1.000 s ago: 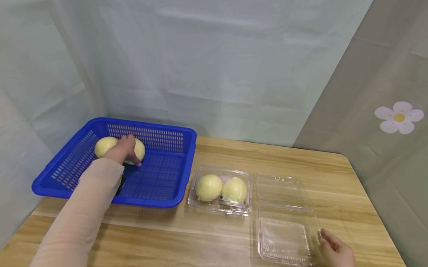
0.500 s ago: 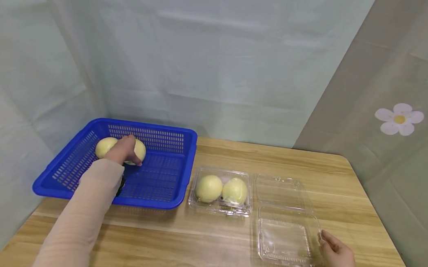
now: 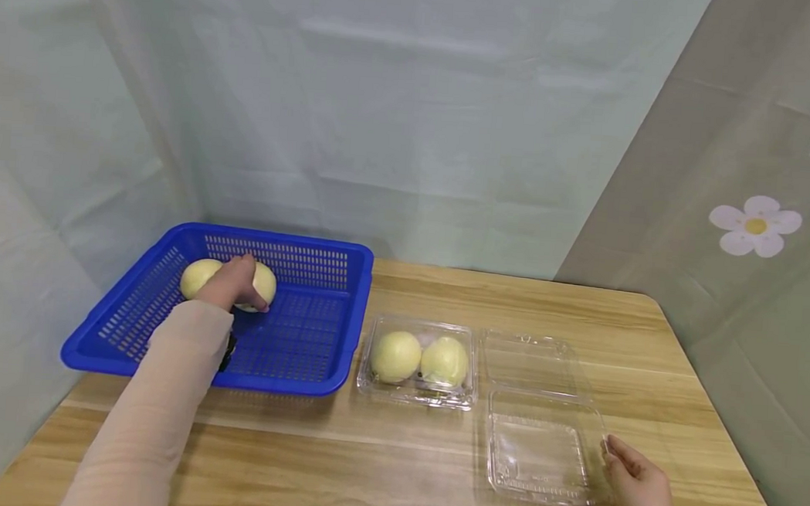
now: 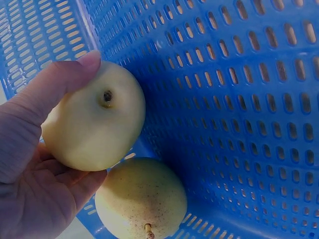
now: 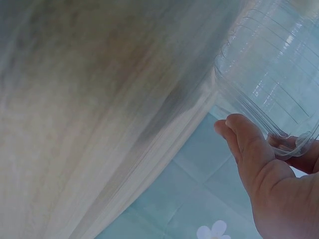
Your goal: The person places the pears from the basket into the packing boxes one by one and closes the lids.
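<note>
My left hand reaches into the blue slotted basket and grips a pale yellow pear, thumb on one side and fingers curled beneath. A second pear, with a short stem, lies right against it by the basket wall. At the right of the table, my right hand pinches the near right rim of a clear plastic clamshell box. That box lies with its lid folded back, and nothing is inside it. In the right wrist view its clear rim runs between thumb and fingers.
Between basket and open box stands another clear clamshell box, closed over two pale pears. All of it rests on a wood-grain table. Pale cloth hangs behind the table, and a flower-printed cloth on the right.
</note>
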### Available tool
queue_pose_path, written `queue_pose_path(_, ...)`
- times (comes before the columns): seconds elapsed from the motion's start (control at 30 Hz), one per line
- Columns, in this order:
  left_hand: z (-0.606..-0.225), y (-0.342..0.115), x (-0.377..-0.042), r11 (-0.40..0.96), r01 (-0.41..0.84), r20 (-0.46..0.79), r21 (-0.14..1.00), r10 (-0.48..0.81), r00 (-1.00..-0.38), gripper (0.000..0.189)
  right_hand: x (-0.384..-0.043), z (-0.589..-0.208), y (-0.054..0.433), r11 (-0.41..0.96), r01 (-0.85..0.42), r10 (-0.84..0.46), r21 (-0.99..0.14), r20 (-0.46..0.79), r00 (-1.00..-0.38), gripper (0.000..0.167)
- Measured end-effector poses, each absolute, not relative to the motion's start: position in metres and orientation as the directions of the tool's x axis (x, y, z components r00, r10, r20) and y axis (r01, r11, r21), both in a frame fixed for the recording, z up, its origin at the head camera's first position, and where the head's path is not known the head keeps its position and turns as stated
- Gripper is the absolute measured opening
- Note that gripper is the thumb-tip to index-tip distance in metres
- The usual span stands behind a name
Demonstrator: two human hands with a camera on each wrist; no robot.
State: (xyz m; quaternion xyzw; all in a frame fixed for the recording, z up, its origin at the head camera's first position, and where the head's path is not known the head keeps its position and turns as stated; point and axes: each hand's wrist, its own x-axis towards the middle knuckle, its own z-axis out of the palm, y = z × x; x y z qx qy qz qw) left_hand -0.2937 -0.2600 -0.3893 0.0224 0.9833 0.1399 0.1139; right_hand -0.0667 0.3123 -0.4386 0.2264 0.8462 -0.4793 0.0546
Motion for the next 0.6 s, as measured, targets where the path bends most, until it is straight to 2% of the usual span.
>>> queue_pose_path(0.3, -0.3811, -0.2559, -0.2909, 0.957, 0.012, -0.215, 0.29, 0.077, -0.974, 0.088, -0.0668, -0.44, 0.3118, 0.417, 0.415, 0.335, -0.808, -0.288, -0.897, 0.043)
queue_pose_path(0.6, -0.3798, -0.251, -0.296, 0.951, 0.051, -0.162, 0.305, 0.105, -0.981, 0.088, -0.0687, -0.4392, 0.3128, 0.426, 0.424, 0.342, -0.799, -0.291, -0.893, 0.044)
